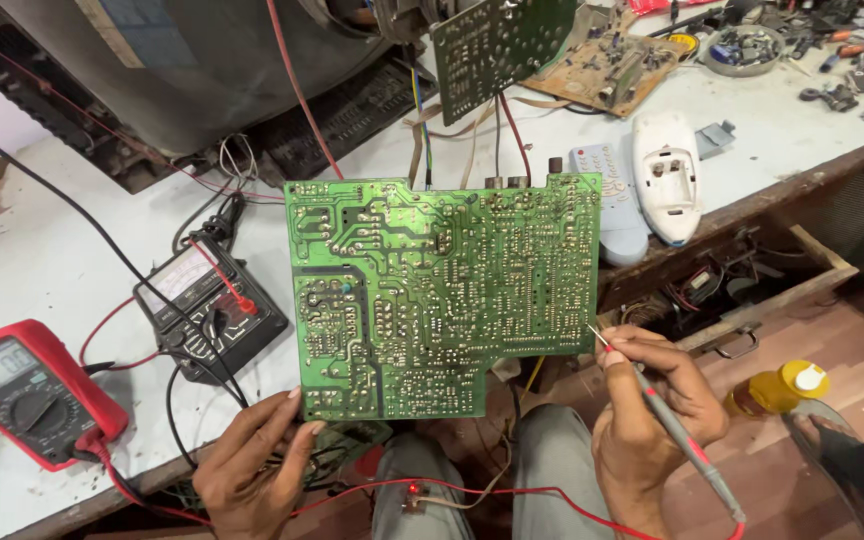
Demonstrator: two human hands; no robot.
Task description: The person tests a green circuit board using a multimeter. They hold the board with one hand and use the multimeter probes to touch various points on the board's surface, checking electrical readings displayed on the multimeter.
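A large green circuit board (432, 290) stands tilted with its solder side toward me, above the bench edge. My left hand (252, 465) grips its lower left corner from below. My right hand (652, 420) holds a grey and red test probe (677, 435) like a pen, its metal tip just off the board's lower right edge. A red lead (512, 492) runs from the probe across my lap. Wires join the board's top edge to a smaller green board (497, 45) behind it.
A red digital multimeter (22, 390) and a black analogue meter (207, 305) lie on the white bench (62, 250) at left. A tube television's back (182, 70) fills the rear. Two white remote controls (652, 185), a brown board, an open drawer (742, 290) and a yellow bottle (777, 388) are at right.
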